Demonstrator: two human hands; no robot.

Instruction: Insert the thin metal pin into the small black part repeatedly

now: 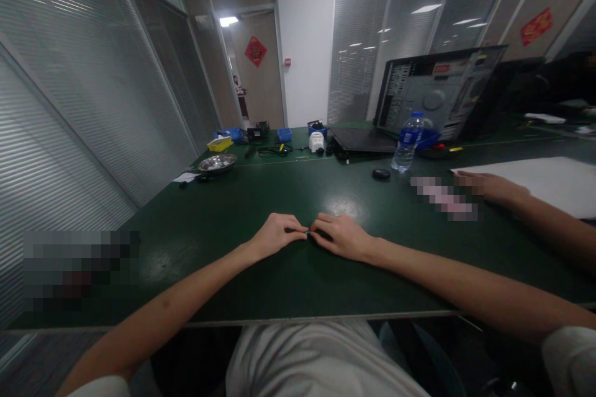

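Back from the middle of the table's near edge, the left hand and the right hand meet, fingertip to fingertip, over a small part. Left thumb and forefinger are pinched together on its left end; right thumb and forefinger close on its right end. The part is too small to identify. The step in hand appears to be fine two-handed handling; the next move likely calls for a steady grip and slight fingertip adjustment. The fingers themselves hide much of the part.

Toward the right edge, a co-worker's hand rests on a white sheet, with a blurred pinkish item just beside it; these limit reach on that side. Beyond the hands lies a black oval object, near an upright water bottle. Toward the left edge sits a metal bowl. Along the far edge stand a yellow tray, a blue bin, a white device and, to the right, an open computer case.
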